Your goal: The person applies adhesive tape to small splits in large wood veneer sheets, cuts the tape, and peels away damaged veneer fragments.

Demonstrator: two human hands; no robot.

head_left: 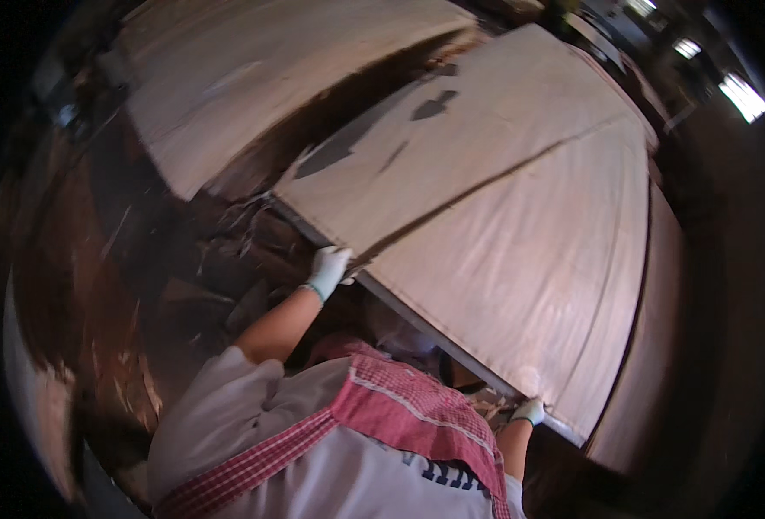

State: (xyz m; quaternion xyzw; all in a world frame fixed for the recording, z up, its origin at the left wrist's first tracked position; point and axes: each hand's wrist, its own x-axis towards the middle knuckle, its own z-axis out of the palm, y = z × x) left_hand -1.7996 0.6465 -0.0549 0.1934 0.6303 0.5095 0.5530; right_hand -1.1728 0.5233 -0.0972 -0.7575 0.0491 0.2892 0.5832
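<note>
A broad, pale wood veneer sheet (pixel 521 268) lies on top of a stack in front of me. A dark slit runs diagonally between it and another pale veneer piece (pixel 451 147), which has dark grey gaps toward its far left side. My left hand (pixel 329 270), in a white glove, is closed at the near edge, right by the end of the slit. Farther right along the same edge, my right hand (pixel 529 410), also gloved, pinches the sheet near its right corner. The fingertips of both hands are partly hidden by the edge.
Another stack of veneer (pixel 252 78) stands at the far left, with a dark gap between the stacks. Torn wood scraps (pixel 252 233) litter the ground to the left. More veneer (pixel 646 346) shows along the right side. Bright lights (pixel 743 97) shine at the upper right.
</note>
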